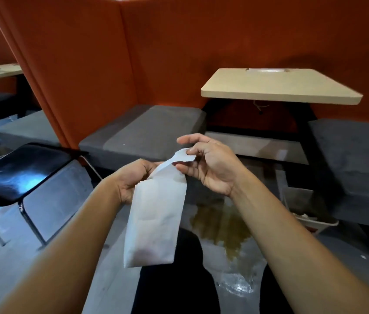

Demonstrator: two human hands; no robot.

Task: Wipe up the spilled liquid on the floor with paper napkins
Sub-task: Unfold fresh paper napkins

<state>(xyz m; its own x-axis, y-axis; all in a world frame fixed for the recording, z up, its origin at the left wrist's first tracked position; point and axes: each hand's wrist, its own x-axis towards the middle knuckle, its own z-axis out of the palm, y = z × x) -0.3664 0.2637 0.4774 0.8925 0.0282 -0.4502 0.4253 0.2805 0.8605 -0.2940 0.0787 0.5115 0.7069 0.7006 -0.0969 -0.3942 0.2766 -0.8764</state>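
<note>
A white paper napkin (156,214) hangs long and folded in front of me, held by both hands at its top end. My left hand (131,180) grips it from the left side. My right hand (210,164) pinches its upper corner between thumb and fingers. On the grey floor below and to the right lies a brownish puddle of spilled liquid (222,225), partly hidden by my right forearm. A crumpled clear plastic piece (237,282) lies on the floor just in front of the puddle.
A black chair (20,173) with metal legs stands at the left. Grey seat cushions (142,132) and orange partition walls (179,53) lie ahead. A beige table (278,87) stands at the right, with a white bin (310,220) under it. My dark trouser legs (179,279) are below.
</note>
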